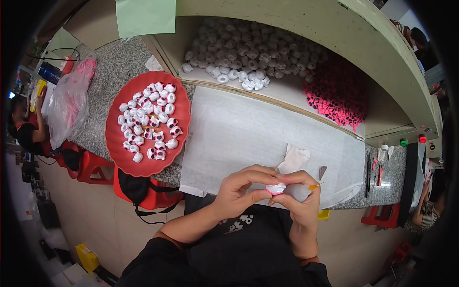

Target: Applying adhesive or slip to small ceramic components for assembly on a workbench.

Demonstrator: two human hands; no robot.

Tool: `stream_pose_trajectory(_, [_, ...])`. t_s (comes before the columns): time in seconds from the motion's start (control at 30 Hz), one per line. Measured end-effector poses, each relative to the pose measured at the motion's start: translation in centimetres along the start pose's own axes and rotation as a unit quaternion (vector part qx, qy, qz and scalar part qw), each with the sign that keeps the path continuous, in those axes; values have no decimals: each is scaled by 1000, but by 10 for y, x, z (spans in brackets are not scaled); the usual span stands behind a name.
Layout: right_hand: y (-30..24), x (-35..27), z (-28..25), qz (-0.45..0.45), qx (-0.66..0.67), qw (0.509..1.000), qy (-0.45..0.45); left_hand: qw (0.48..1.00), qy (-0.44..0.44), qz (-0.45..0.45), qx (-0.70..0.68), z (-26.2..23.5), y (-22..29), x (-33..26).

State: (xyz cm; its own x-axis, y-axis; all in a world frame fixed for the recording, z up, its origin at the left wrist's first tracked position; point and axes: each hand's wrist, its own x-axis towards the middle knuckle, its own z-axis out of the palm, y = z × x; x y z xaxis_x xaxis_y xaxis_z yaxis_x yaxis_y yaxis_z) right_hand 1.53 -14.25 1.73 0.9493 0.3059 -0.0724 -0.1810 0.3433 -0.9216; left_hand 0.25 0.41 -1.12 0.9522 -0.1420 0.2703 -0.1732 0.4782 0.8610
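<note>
Close to the work surface's front edge, my left hand (242, 190) and my right hand (304, 203) pinch a small white plastic head piece with a pink edge (276, 188) between thumbs and fingers. Tucked in my right hand is also a translucent bottle (300, 193) with an orange needle tip. A crumpled white tissue (293, 159) lies just beyond my fingers. To the left, a red scalloped plate (113, 143) holds many small white heads, several showing pink and black eye parts.
White paper (224, 129) covers the work surface. Behind it, a shelf holds piled white shells (253, 48) and a heap of pink and black parts (334, 95). A clear plastic bag (71, 110) lies far left. Tools (374, 172) lie at right. Other people sit at both sides.
</note>
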Motion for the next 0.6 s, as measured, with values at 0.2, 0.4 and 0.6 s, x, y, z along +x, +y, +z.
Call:
stream_pose_trajectory(0.2, [1, 2, -4, 13, 10, 999, -30, 998, -1, 17, 60, -1, 2, -4])
stream_pose_trajectory(0.4, [2, 2, -2, 19, 67, 997, -20, 995, -8, 10, 97, -3, 13, 0])
stream_pose_trajectory(0.6, [6, 18, -6, -11, 1, 997, -71, 863, 231, 147, 425, -61, 55, 2])
